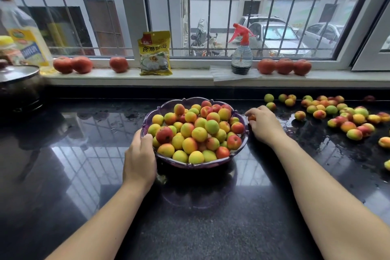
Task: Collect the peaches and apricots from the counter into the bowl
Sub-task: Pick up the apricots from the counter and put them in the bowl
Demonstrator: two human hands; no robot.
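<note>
A purple glass bowl (168, 105) stands mid-counter, heaped with several yellow, green and red apricots and peaches (196, 131). My left hand (140, 156) grips the bowl's near-left rim, thumb hooked over the edge. My right hand (264, 125) is just right of the bowl, fingers curled round a small orange fruit (251, 118) that shows only partly. Several more loose fruits (346, 116) lie scattered on the wet black counter (211, 228) at the right.
On the white windowsill sit several red tomatoes (72, 65), a yellow food packet (155, 54) and a spray bottle (242, 50). A lidded dark pot (19, 82) and an oil bottle (25, 34) stand at the far left.
</note>
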